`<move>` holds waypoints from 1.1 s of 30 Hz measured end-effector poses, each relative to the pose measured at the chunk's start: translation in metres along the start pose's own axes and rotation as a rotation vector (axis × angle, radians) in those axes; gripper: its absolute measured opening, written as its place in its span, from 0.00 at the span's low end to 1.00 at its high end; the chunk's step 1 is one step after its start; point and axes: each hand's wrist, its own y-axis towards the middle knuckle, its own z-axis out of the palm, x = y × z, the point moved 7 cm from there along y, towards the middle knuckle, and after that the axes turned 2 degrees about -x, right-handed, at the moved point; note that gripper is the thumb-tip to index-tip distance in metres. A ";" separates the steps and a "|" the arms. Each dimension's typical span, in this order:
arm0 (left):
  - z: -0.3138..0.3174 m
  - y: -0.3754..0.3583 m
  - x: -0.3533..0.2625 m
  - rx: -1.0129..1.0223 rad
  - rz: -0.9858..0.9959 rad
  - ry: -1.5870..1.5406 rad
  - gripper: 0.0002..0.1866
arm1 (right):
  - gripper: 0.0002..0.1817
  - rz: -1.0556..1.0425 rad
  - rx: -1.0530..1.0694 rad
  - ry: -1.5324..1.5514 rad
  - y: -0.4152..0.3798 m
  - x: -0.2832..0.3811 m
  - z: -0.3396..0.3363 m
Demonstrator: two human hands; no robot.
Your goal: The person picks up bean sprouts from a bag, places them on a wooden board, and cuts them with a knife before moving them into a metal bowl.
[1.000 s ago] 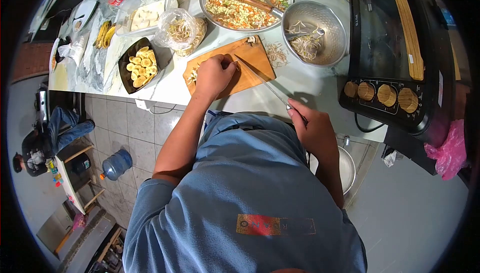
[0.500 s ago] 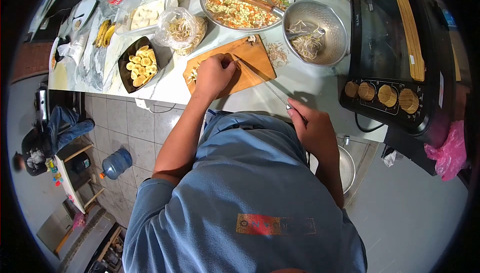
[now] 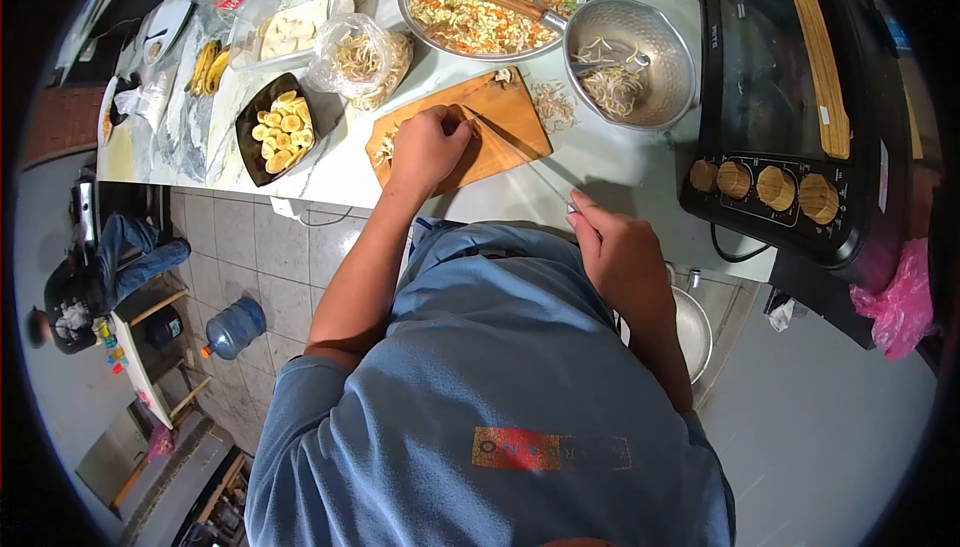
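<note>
A wooden cutting board (image 3: 500, 137) lies on the marble counter in front of me. My left hand (image 3: 428, 152) rests on it with curled fingers; what they press on is hidden beneath. Pale chopped strips (image 3: 387, 148) lie left of that hand. The handle of a long knife (image 3: 520, 155) is in my right hand (image 3: 612, 242), off the board's lower right side. Its tip is close to my left fingers. A small pale piece (image 3: 503, 76) sits at the board's top edge, and thin scraps (image 3: 553, 107) are scattered on the counter to the right.
Behind the board are a bag of sprouts (image 3: 372, 62), a tray of chopped vegetables (image 3: 480, 12) and a metal bowl (image 3: 655, 72). A dark bowl of banana slices (image 3: 280, 132) stands left, a black oven (image 3: 790, 97) right. Another person (image 3: 80, 287) is at the far left.
My right hand has shifted slightly, drawing the knife a little down and to the left. My left hand has barely moved on the board.
</note>
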 end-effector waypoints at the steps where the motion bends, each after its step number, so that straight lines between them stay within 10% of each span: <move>1: 0.000 0.001 0.001 -0.007 0.003 0.006 0.17 | 0.16 0.006 0.011 0.002 0.001 0.001 0.000; 23: -0.001 0.015 -0.018 0.060 0.124 -0.057 0.11 | 0.18 0.329 -0.131 0.121 -0.038 -0.054 -0.034; 33: 0.010 0.067 -0.134 0.143 0.411 -0.183 0.12 | 0.17 0.400 -0.234 0.223 -0.081 -0.069 -0.032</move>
